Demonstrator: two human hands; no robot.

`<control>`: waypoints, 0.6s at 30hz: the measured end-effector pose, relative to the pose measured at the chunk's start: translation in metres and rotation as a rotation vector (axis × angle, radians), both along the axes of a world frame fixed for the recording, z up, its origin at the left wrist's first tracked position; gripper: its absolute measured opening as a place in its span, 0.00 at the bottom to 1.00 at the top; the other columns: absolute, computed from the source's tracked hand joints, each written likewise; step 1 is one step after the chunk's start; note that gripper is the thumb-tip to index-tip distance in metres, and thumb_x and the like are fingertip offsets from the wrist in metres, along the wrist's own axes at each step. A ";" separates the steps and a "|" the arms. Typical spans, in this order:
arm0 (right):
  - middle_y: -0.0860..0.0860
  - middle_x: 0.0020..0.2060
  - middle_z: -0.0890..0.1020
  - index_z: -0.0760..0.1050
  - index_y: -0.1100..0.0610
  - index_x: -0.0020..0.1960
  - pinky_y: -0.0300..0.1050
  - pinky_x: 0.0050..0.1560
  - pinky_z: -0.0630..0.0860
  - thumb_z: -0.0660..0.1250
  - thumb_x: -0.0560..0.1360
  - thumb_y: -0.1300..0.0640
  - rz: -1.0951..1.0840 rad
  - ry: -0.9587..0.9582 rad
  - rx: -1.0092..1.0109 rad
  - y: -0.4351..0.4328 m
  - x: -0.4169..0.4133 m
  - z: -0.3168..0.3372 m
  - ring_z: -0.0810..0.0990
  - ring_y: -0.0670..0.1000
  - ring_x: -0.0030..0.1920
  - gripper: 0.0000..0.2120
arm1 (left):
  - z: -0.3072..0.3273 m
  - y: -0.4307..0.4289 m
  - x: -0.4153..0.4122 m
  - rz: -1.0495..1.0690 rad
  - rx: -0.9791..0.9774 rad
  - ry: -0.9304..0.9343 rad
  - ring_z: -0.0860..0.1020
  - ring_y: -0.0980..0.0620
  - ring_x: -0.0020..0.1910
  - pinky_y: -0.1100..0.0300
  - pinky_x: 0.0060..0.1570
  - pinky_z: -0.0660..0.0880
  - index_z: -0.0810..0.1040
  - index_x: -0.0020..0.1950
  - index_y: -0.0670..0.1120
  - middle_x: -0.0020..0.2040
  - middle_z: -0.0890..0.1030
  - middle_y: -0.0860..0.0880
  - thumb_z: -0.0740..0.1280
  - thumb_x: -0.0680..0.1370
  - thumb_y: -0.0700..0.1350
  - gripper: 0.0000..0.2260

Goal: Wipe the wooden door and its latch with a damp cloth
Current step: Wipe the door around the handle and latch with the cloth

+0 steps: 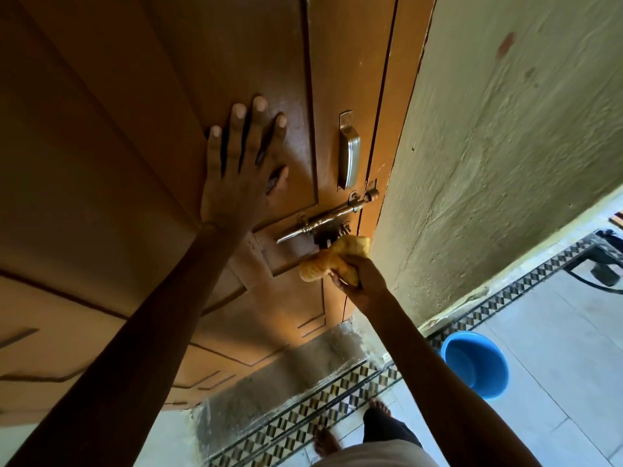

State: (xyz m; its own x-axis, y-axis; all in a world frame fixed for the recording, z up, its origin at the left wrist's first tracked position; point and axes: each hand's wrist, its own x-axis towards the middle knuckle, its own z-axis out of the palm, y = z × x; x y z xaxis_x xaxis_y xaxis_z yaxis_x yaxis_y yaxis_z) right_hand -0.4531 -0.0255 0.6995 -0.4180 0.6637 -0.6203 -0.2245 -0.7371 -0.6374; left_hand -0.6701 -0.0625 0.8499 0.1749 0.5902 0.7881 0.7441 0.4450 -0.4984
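Note:
The brown wooden door [128,136] fills the left and centre of the head view. Its metal sliding latch [330,219] runs across the door's right edge, below a steel pull handle [349,156]. My left hand [241,170] lies flat on the door panel with fingers spread, left of the handle. My right hand [362,279] grips a bunched yellow cloth [337,259] and presses it against the underside of the latch, where the cloth covers part of the latch's lower bracket.
A rough pale green wall [499,156] stands right of the door. A blue bucket [477,364] sits on the tiled floor at the lower right. A patterned tile border [337,402] runs along the threshold. My bare feet [379,407] are near the bottom edge.

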 end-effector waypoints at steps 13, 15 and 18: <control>0.57 0.54 0.81 0.74 0.57 0.61 0.52 0.46 0.78 0.66 0.76 0.58 0.191 -0.051 0.043 0.008 0.101 0.013 0.79 0.58 0.54 0.14 | -0.083 -0.059 0.100 -0.477 -0.129 -0.911 0.74 0.46 0.64 0.51 0.62 0.71 0.77 0.65 0.41 0.64 0.77 0.41 0.63 0.78 0.44 0.17; 0.57 0.50 0.82 0.74 0.58 0.57 0.50 0.44 0.77 0.63 0.77 0.61 0.231 -0.027 0.029 0.012 0.098 0.019 0.80 0.57 0.51 0.09 | -0.110 -0.074 0.122 -0.435 -0.194 -1.102 0.77 0.51 0.55 0.50 0.54 0.77 0.77 0.62 0.44 0.57 0.80 0.46 0.60 0.79 0.45 0.14; 0.55 0.45 0.86 0.76 0.58 0.55 0.47 0.41 0.81 0.62 0.77 0.62 0.312 0.012 0.071 0.018 0.094 0.021 0.85 0.55 0.44 0.08 | -0.135 -0.068 0.135 -0.317 -0.110 -1.535 0.80 0.53 0.51 0.55 0.50 0.79 0.75 0.63 0.46 0.55 0.81 0.50 0.65 0.80 0.45 0.12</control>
State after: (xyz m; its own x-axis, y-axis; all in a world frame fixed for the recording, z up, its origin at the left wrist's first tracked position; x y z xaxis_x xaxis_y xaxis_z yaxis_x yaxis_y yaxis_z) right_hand -0.3590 -0.0078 0.7200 -0.6152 0.5434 -0.5713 -0.0019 -0.7256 -0.6881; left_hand -0.5350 -0.1308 0.7144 -0.5988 0.7502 0.2802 0.6033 0.1924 0.7740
